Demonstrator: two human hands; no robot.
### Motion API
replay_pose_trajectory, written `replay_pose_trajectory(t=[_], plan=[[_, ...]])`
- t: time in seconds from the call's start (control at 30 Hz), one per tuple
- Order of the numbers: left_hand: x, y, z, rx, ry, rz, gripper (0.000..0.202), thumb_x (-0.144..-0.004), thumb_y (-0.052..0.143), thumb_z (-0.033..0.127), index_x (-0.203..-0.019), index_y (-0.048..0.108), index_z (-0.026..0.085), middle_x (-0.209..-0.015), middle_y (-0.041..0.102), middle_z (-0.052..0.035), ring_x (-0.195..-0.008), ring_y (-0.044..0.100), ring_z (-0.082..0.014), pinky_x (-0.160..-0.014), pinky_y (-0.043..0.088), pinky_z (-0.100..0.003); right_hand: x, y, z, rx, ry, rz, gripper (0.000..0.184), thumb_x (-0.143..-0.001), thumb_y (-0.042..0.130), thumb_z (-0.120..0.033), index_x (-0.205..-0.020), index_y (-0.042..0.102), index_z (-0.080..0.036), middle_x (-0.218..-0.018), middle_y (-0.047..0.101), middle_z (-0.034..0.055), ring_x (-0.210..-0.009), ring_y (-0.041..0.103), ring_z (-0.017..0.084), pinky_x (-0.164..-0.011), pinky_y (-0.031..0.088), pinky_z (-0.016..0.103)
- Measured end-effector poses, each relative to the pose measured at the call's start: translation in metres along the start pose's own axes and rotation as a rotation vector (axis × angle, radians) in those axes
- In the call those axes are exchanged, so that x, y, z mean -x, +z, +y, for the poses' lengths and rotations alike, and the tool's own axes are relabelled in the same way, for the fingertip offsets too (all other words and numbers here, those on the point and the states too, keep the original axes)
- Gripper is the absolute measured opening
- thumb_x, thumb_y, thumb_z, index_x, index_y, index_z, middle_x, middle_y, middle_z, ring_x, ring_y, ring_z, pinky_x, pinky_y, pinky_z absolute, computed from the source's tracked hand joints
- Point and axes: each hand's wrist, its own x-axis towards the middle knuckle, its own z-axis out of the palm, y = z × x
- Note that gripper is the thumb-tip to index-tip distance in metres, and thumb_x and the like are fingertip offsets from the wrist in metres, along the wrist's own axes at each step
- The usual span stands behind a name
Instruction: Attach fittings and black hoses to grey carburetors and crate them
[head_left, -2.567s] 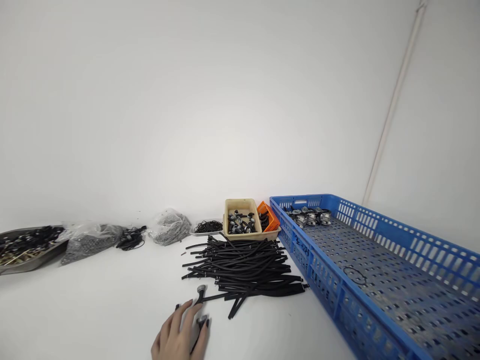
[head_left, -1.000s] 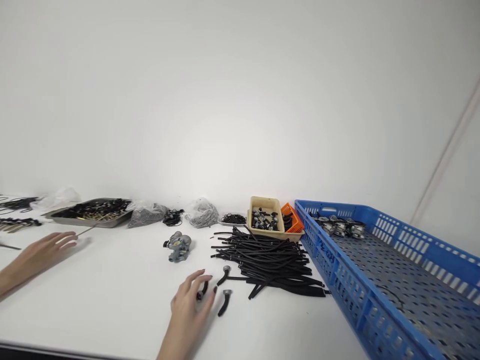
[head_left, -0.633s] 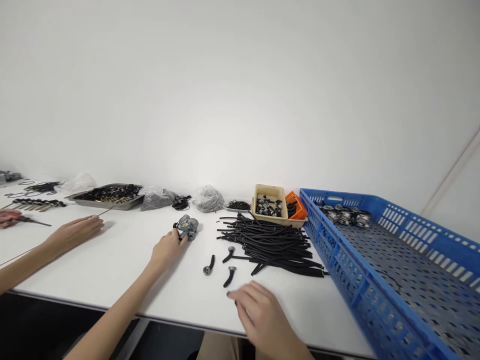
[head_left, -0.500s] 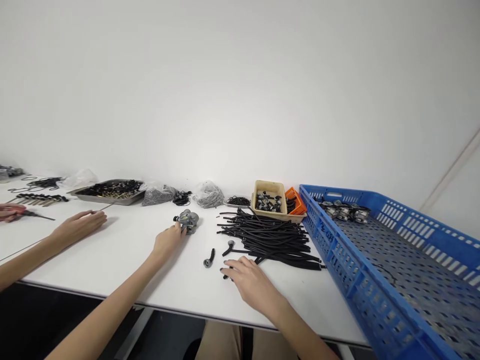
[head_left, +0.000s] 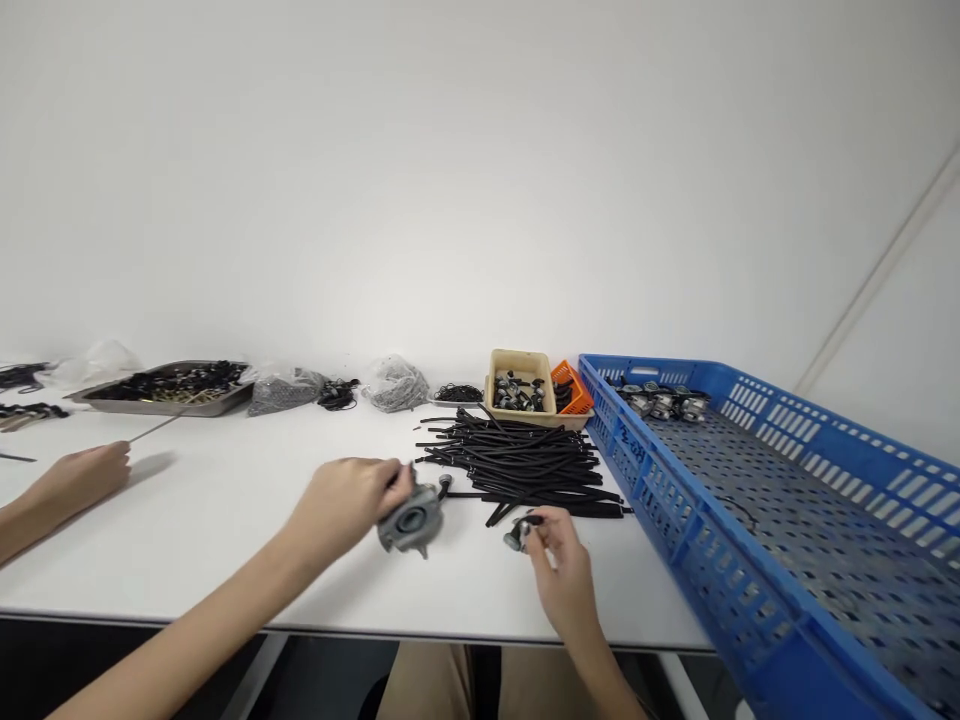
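My left hand (head_left: 346,500) grips a grey metal carburetor-like part (head_left: 409,521) and holds it just above the white table (head_left: 225,520). My right hand (head_left: 559,562) pinches a short black hose piece with a metal fitting (head_left: 519,531) near the table's front edge. Another short hose piece with a fitting (head_left: 444,484) lies just behind the grey part. A pile of black rubber hoses (head_left: 521,465) lies right behind both hands.
A blue perforated crate (head_left: 757,500) with a few metal parts (head_left: 660,402) stands at the right. A beige bin (head_left: 517,392), orange basket (head_left: 568,387), bags of small parts (head_left: 394,383) and a metal tray (head_left: 169,385) line the wall. Another person's hand (head_left: 71,480) rests at the left.
My left hand has picked up the grey part and brought it nearer and to the right. My right hand has lifted one short hose piece off the table. The other person's hand drew back left.
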Motion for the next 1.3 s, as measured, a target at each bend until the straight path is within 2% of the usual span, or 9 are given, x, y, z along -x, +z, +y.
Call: replay_pose_trajectory(t=[0.2,0.37,0.53,0.63,0.7,0.77,0.83,1.07,1.3], plan=[[-0.035,0.023,0.113,0.191,0.371,0.065,0.040,-0.094,0.044,0.032,-0.062,0.065,0.017,-0.058,0.068,-0.0072,-0.053,0.064,-0.0198,-0.054,0.041,-0.029,-0.002,-0.035,0.006,-0.402,0.257,0.327,0.038,-0.080,0.073,-0.049,-0.099,0.056,-0.022,-0.081,0.072,0.0014,-0.057,0.062,0.012,-0.058,0.052,0.026],[-0.063,0.037,0.158,0.357,0.510,0.137,0.034,-0.089,0.051,0.032,-0.060,0.060,0.018,-0.056,0.063,-0.0077,-0.058,0.063,-0.0222,-0.059,0.046,-0.033,-0.008,-0.048,0.007,-0.556,0.282,0.458,0.036,-0.077,0.076,-0.045,-0.102,0.060,-0.025,-0.097,0.074,0.0026,-0.071,0.068,0.015,-0.071,0.055,0.031],[-0.074,0.053,0.156,0.587,0.515,0.173,0.029,-0.081,0.064,0.045,-0.087,0.055,0.019,-0.093,0.065,-0.0092,-0.090,0.062,-0.0264,-0.078,0.052,-0.039,-0.007,-0.048,0.010,-0.616,0.280,0.490,0.037,-0.075,0.079,-0.041,-0.105,0.065,-0.024,-0.098,0.073,0.0026,-0.078,0.068,0.015,-0.076,0.055,0.030],[-0.066,0.076,0.149,0.807,0.515,0.145,0.051,-0.070,0.074,0.039,-0.108,0.045,0.021,-0.114,0.060,-0.0086,-0.103,0.061,-0.0220,-0.086,0.053,-0.032,-0.004,-0.046,0.008,-0.591,0.273,0.494,0.035,-0.078,0.077,-0.041,-0.105,0.068,-0.022,-0.097,0.072,0.0034,-0.079,0.068,0.015,-0.076,0.055,0.029],[-0.059,0.091,0.145,1.106,0.503,0.073,0.070,-0.058,0.082,0.036,-0.114,0.042,0.024,-0.124,0.058,-0.0085,-0.110,0.061,-0.0234,-0.092,0.052,-0.033,-0.001,-0.044,0.005,-0.547,0.265,0.482,0.033,-0.081,0.074,-0.042,-0.106,0.068,-0.021,-0.094,0.072,0.0044,-0.079,0.069,0.017,-0.076,0.056,0.031],[-0.053,0.102,0.145,1.249,0.459,-0.026,0.088,-0.050,0.088,0.037,-0.123,0.039,0.026,-0.128,0.057,-0.0080,-0.114,0.061,-0.0256,-0.096,0.051,-0.035,0.002,-0.041,0.001,-0.495,0.238,0.473,0.030,-0.082,0.073,-0.041,-0.105,0.068,-0.021,-0.093,0.072,0.0051,-0.079,0.069,0.018,-0.077,0.057,0.034],[-0.052,0.107,0.146,1.311,0.413,-0.089,0.093,-0.053,0.088,0.036,-0.128,0.035,0.028,-0.130,0.058,-0.0085,-0.115,0.061,-0.0263,-0.097,0.051,-0.037,0.006,-0.038,-0.002,-0.434,0.196,0.473,0.027,-0.083,0.072,-0.041,-0.102,0.069,-0.021,-0.095,0.073,0.0065,-0.082,0.070,0.020,-0.077,0.057,0.034],[-0.057,0.112,0.152,1.402,0.331,-0.165,0.101,-0.058,0.085,0.030,-0.139,0.024,0.032,-0.133,0.059,-0.0105,-0.118,0.062,-0.0295,-0.098,0.052,-0.043,0.012,-0.039,0.004,-0.291,0.215,0.436,0.023,-0.087,0.070,-0.041,-0.101,0.066,-0.023,-0.102,0.075,0.0075,-0.093,0.071,0.022,-0.077,0.058,0.032],[-0.056,0.121,0.152,1.421,0.329,-0.224,0.105,-0.061,0.083,0.031,-0.144,0.019,0.033,-0.131,0.060,-0.0128,-0.110,0.067,-0.0313,-0.092,0.056,-0.046,0.004,-0.042,-0.004,-0.057,0.117,0.391,0.021,-0.088,0.067,-0.042,-0.096,0.069,-0.022,-0.092,0.075,0.0075,-0.083,0.071,0.021,-0.077,0.058,0.033]])
